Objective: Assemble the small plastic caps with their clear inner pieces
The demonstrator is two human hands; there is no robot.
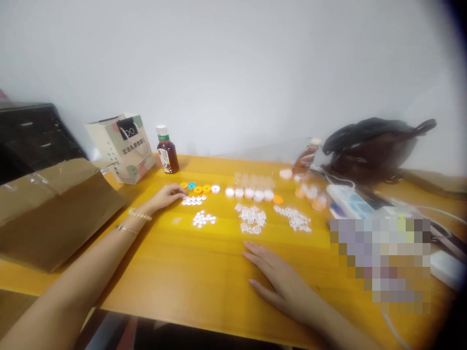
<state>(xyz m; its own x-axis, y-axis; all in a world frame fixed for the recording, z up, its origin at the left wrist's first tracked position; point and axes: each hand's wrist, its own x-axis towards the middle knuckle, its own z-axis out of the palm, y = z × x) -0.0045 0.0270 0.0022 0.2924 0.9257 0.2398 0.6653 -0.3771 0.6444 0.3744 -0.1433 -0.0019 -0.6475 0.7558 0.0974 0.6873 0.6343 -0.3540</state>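
Observation:
My left hand (170,195) is at the left end of a row of round pieces, its fingers curled and pressed together. Whatever its fingertips hold, if anything, is hidden. Right by them lie an orange disc (183,185), a blue disc (191,186) and a group of small white pieces (194,200). My right hand (274,278) rests palm down on the table with its fingers spread, holding nothing. Beyond its fingertips is a pile of white wheel-shaped pieces (251,216). Small white round pieces (204,219) lie between the hands.
White discs (249,193) continue the row, with pale translucent blocks (253,180) behind. More white pieces (295,217) lie rightward. A cardboard box (54,214), paper bag (124,148) and dark bottle (168,153) stand left. A dark leather bag (372,150) and power strip (350,201) are right.

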